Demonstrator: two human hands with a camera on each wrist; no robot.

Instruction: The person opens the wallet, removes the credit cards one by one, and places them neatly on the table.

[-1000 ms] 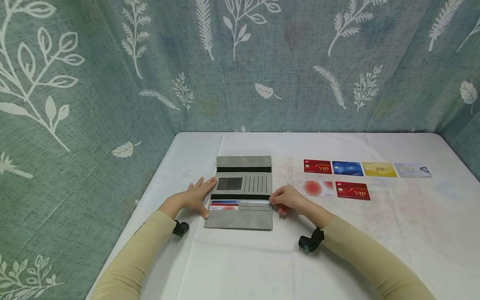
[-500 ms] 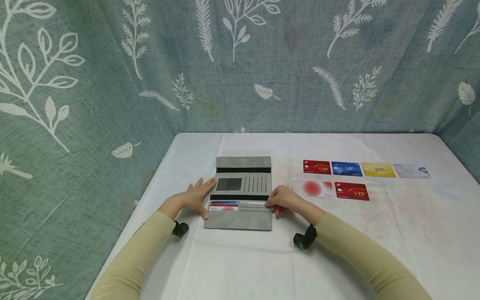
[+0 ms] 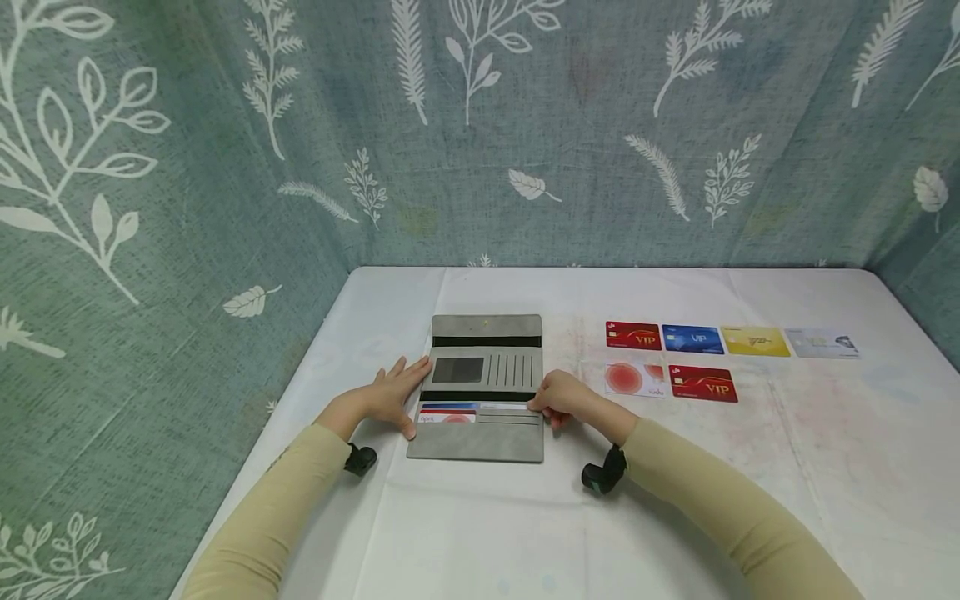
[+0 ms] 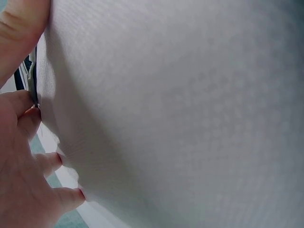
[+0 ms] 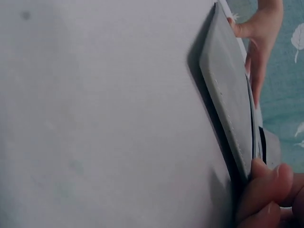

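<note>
On a white tablecloth (image 3: 480, 525), the head view shows an unfolded grey wallet with stitched edges (image 3: 476, 446) lying flat between your two hands. Your left hand (image 3: 390, 392) spreads straight fingers at the wallet's left edge, touching it and grasping nothing. At the wallet's right edge, thumb and finger of your right hand (image 3: 566, 396) pinch the end of a thin pale card (image 3: 504, 407), which lies along the wallet's lower slots. On the wallet's lower left sit a blue card strip (image 3: 450, 406), a red card strip (image 3: 448, 412) and a white card with coral circles (image 3: 447, 418), tucked one below another. To the wallet's right, two rows of rectangular cards are laid out: a red VIP card (image 3: 633, 335), a blue VIP card (image 3: 692, 339), a gold card (image 3: 755, 341) and a silver-grey card (image 3: 822, 342) in the far row; a white card printed with red circles (image 3: 634, 379) and a second red VIP card (image 3: 703, 383) in the nearer one. Behind the wallet hangs a blue-green curtain with white leaf prints (image 3: 465, 167).

In the left wrist view, your left hand's fingers spread beside the wallet, of which only a narrow sliver shows past your thumb.

In the right wrist view, your curled fingers meet the wallet's right edge; the pinched card is hidden there, and your left hand appears across the wallet.
</note>
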